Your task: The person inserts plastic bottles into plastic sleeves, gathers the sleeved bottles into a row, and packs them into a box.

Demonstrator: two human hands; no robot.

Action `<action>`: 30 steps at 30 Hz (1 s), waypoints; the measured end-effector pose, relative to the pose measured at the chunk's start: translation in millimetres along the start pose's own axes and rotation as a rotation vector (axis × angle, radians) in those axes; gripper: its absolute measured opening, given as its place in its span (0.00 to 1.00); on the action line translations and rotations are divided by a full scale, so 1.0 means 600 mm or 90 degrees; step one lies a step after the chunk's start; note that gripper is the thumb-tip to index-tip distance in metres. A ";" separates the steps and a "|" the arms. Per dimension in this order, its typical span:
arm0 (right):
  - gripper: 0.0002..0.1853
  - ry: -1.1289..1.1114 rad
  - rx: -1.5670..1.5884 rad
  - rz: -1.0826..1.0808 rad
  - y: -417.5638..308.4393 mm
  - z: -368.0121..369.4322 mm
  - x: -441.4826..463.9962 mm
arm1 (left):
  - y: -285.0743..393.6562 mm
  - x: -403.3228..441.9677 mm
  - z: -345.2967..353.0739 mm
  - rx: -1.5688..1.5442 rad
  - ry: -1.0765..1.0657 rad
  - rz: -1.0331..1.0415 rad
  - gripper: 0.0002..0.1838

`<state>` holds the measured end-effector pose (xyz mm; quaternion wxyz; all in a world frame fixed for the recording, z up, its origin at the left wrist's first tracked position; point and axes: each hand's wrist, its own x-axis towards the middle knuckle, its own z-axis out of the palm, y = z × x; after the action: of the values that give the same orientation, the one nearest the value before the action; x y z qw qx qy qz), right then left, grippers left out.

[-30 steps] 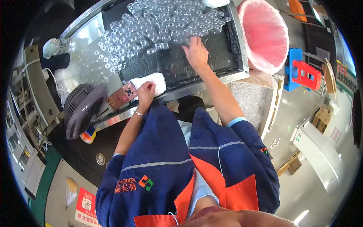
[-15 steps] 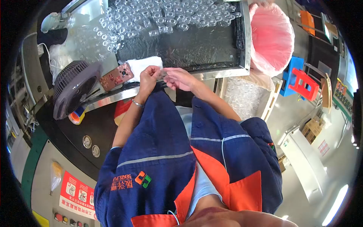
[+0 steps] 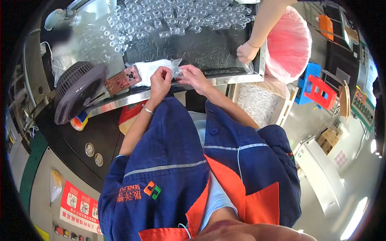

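My left hand [image 3: 161,80], fingers closed in a pinch, is near the front edge of the dark work surface. Facing it, my right hand [image 3: 196,79] has its thumb and fingertips pressed together. Between them is a small piece of clear plastic film [image 3: 175,68], which both hands grip; whether it is a bag I cannot tell. Just behind my left hand lies a white cloth or paper pad [image 3: 150,70]. Many clear ring-topped plastic pieces [image 3: 173,22] are spread over the far part of the dark work surface [image 3: 193,50].
Another person's hand [image 3: 248,53] touches the surface's right end. Beside it stands a pink-lined bin [image 3: 290,44]; below is a box of clear pieces [image 3: 261,100]. A patterned phone [image 3: 122,80] and grey fan [image 3: 80,92] are at left. Red and blue stools [image 3: 321,92] stand at right.
Another person's arm has come in from the upper right, its hand onto the surface. My hands have moved slightly apart, and the clear film between them shows more.
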<state>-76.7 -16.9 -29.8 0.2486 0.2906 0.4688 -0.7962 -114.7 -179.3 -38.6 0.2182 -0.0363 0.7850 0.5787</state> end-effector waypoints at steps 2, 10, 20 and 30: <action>0.16 0.002 -0.003 -0.009 0.009 0.004 0.005 | 0.013 -0.002 -0.003 0.005 0.000 0.019 0.04; 0.18 -0.049 0.176 0.059 -0.007 0.033 0.004 | 0.050 -0.054 0.015 0.130 -0.219 0.252 0.05; 0.19 0.391 -0.962 -0.364 -0.015 -0.135 0.002 | -0.019 0.018 -0.053 0.360 0.057 0.278 0.07; 0.24 0.395 -0.961 -0.553 -0.141 -0.037 0.084 | -0.052 0.020 -0.053 0.281 -0.102 -0.057 0.08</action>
<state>-163.7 33.9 -22.5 -0.0850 0.0502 0.9769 -0.1896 -125.6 -216.7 -63.4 0.3081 0.0236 0.8703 0.3835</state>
